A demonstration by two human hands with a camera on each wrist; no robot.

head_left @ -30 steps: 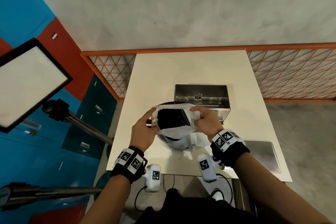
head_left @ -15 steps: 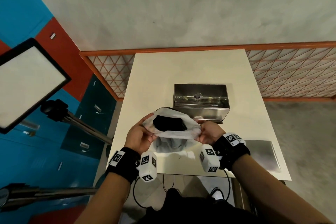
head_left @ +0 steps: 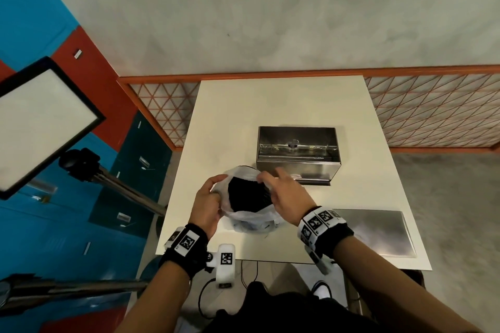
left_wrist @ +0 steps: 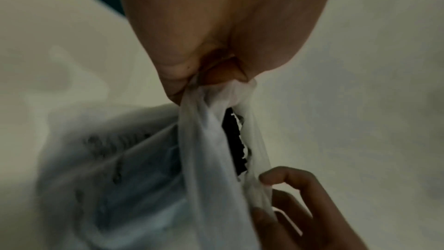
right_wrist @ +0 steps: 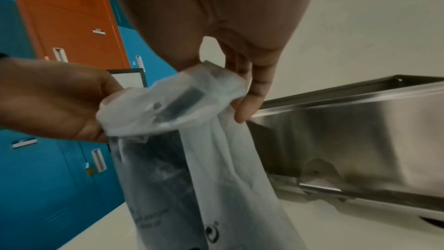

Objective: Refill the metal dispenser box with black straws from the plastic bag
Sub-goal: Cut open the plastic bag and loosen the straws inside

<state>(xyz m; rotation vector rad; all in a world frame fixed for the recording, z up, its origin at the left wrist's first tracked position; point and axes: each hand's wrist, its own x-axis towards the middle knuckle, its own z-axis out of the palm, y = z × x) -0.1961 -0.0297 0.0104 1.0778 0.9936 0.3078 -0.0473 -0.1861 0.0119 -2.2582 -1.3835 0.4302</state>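
I've got my left hand (head_left: 207,204) pinching the plastic bag (head_left: 251,217) rim tight, right hand (head_left: 286,194) gripping the opposite rim, fingers loosely curled. Black straws (head_left: 247,193) show in the mouth; the bag stands on the desk (head_left: 230,116), just before the open metal dispenser box (head_left: 297,154).

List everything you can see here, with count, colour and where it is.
table: one, cream, centre, bearing all the task things
box: one, bare steel, open top, middle of the table
lid: one, steel sheet, flat on the table's near right corner
bag: one, clear white plastic, upright at the near edge, mouth held open
straws: one black bundle, inside the bag; count cannot be told
light panel: one, white with black frame, on a stand at left
lockers: blue and orange, left wall
left hand: grips the bag's left rim
right hand: pinches the bag's right rim
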